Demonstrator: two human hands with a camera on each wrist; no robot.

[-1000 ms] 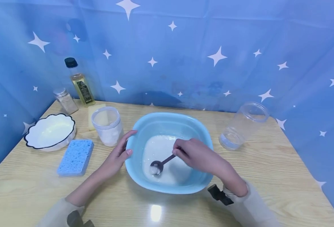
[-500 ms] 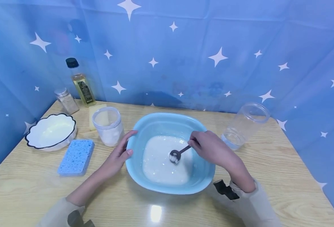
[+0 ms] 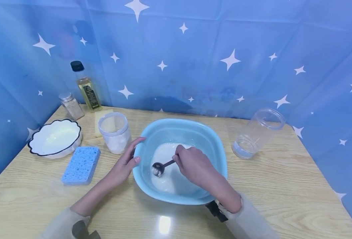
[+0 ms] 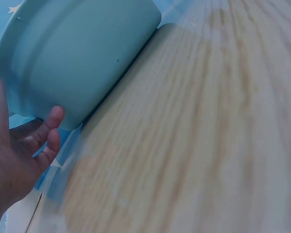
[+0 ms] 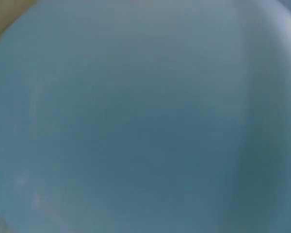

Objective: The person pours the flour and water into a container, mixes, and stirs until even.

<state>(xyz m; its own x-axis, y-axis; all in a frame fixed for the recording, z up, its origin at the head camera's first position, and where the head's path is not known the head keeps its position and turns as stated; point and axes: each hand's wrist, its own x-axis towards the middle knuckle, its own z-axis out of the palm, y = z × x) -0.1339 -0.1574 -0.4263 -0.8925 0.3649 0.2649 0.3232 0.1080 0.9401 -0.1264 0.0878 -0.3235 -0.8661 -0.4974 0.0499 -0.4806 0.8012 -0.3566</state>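
Note:
A light blue basin (image 3: 216, 142) stands on the table with a white, wet-looking mixture (image 3: 171, 184) over its floor. My right hand (image 3: 195, 166) reaches over the basin and grips the handle of a dark measuring spoon (image 3: 158, 169). Some white stuff lies in the spoon's round bowl, low in the left part of the basin. At the basin's left side, my left hand (image 3: 128, 159) holds the rim, thumb on the edge. In the left wrist view, its lower fingers (image 4: 51, 131) lie against the outer wall. The right wrist view is filled by the blurred basin wall (image 5: 145, 116); the right hand is hidden there.
Left of the basin are a clear jar of white powder (image 3: 115, 132), a blue sponge (image 3: 81, 165) and a scalloped white dish (image 3: 55, 138). Behind stand an oil bottle (image 3: 89, 89), a shaker (image 3: 71, 106) and a pale yellow slab (image 3: 102, 116). A clear container with liquid (image 3: 255, 136) stands right.
My right hand has carried the spoon rightward through the basin, then back left to near the left inner wall. The left hand keeps its hold on the rim.

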